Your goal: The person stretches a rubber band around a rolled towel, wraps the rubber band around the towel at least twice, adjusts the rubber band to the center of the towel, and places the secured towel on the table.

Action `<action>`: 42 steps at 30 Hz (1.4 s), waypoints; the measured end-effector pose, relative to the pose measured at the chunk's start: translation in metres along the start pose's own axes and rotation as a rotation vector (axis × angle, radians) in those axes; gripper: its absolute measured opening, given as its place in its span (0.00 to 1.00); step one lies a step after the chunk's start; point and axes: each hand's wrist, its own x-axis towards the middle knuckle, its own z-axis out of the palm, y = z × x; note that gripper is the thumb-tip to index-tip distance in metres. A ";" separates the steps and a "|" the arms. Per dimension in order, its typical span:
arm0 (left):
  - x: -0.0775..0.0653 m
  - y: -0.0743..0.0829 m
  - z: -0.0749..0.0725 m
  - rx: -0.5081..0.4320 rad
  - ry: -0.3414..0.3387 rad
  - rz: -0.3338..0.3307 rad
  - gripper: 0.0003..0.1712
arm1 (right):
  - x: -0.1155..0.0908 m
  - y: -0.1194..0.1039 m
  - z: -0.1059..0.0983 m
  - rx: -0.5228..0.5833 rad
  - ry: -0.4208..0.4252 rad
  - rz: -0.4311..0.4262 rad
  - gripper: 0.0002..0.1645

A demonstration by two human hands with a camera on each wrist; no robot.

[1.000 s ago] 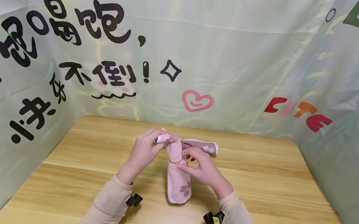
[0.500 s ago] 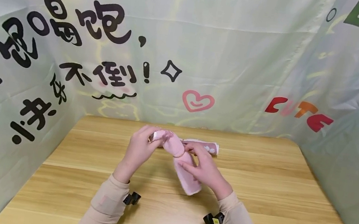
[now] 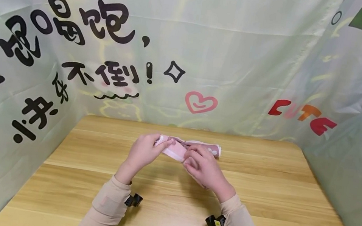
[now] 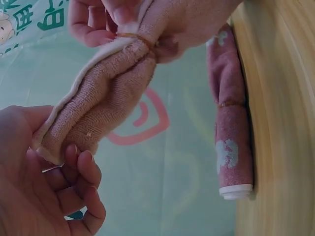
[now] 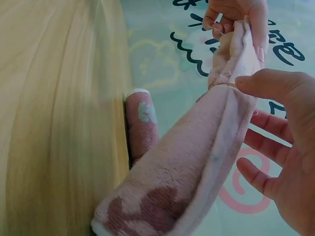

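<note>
A pale pink towel point(image 3: 176, 151), folded long and narrow, is held over the table between both hands. A thin brown band point(image 4: 138, 38) cinches its middle. My left hand point(image 3: 141, 153) pinches one end between thumb and fingers, seen closely in the left wrist view. My right hand point(image 3: 206, 169) pinches the towel at the band; its thumb point(image 5: 263, 83) lies on the band in the right wrist view. The other end, with a dark pink flower print point(image 5: 157, 204), hangs past the right hand and is mostly hidden by it in the head view.
Behind the hands lies a darker pink rolled towel point(image 4: 234, 142) with pale patches and a band around it. The wooden table point(image 3: 258, 207) meets printed cloth walls point(image 3: 242, 67) at its back and sides. Black wrist cameras point(image 3: 133, 200) sit on both sleeves.
The towel's loose end has swung from pointing toward me to the right, behind the right hand. The left hand's end has turned and come down slightly. Both hands keep their hold.
</note>
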 end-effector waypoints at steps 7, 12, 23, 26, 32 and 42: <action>0.001 0.001 -0.002 -0.031 -0.069 -0.041 0.24 | -0.001 -0.002 0.003 -0.093 -0.033 -0.034 0.10; 0.001 0.001 -0.004 -0.077 -0.106 -0.102 0.21 | -0.002 -0.003 0.005 -0.122 -0.071 -0.076 0.12; 0.003 -0.004 -0.006 -0.120 -0.149 -0.149 0.22 | -0.003 0.005 0.005 -0.088 -0.099 -0.057 0.12; 0.003 -0.006 -0.005 -0.136 -0.158 -0.174 0.22 | -0.004 0.008 0.001 -0.012 -0.102 -0.031 0.12; 0.005 -0.011 -0.008 -0.174 -0.191 -0.192 0.22 | -0.005 0.015 -0.009 0.058 -0.081 0.014 0.14; 0.006 -0.020 -0.011 -0.245 -0.300 -0.190 0.21 | -0.006 0.022 -0.033 0.064 -0.125 0.176 0.18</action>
